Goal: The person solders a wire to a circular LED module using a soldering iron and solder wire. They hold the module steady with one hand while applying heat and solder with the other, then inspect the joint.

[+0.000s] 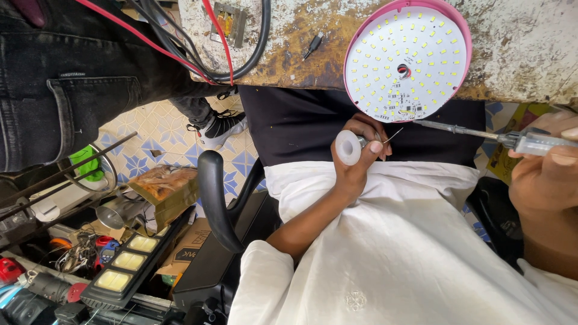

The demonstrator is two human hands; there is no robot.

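White garment over lap nearest. Left hand [356, 153], fingers closed round white solder spool [348, 147]. Right hand [545, 174], fingers clamped on soldering iron [481, 133], tip at round pink-rimmed LED board [406, 60] on worn desk [524, 42] edge. Best keep tip steady, wire fed slowly.

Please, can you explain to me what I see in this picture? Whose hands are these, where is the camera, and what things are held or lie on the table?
The camera sits on a person's head and looks down at their own two bare hands. The left hand holds a white spool with a thin wire sticking out. The right hand grips a soldering iron, its tip near a round LED board in a pink rim. The board rests on a worn workbench beside black and red cables. Another person's leg in dark jeans stands to the side.
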